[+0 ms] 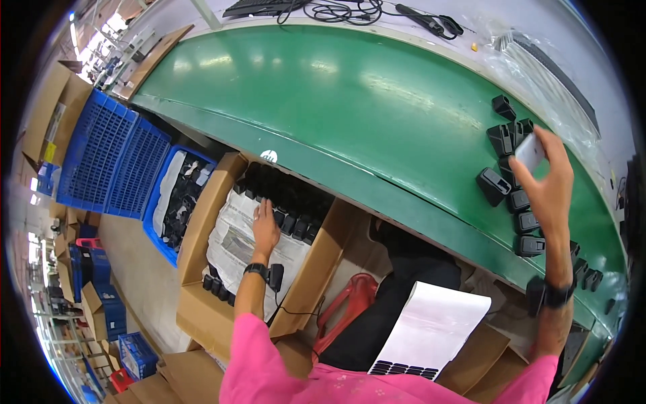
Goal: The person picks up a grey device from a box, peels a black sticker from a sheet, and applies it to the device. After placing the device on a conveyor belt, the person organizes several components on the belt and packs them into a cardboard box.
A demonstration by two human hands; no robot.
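At the far right, my right hand (553, 180) grips a small block with a light grey, shiny face (529, 153) between thumb and fingers. It is above a cluster of black plastic adapter-like blocks (494, 185) on the green table. My left hand (266, 232) reaches down into an open cardboard box (196, 232), fingers stretched out. Its fingertips are at a row of similar black blocks (289, 223), by a sheet of newspaper (232, 232) lying in the box. Whether they touch a block cannot be made out.
The green table (303, 87) has cables (343, 12) along its back edge. Left of the box stand a blue crate (153, 225) of black parts and blue baskets (101, 155). A white label sheet (431, 330) lies on my lap, near a red stool (350, 303).
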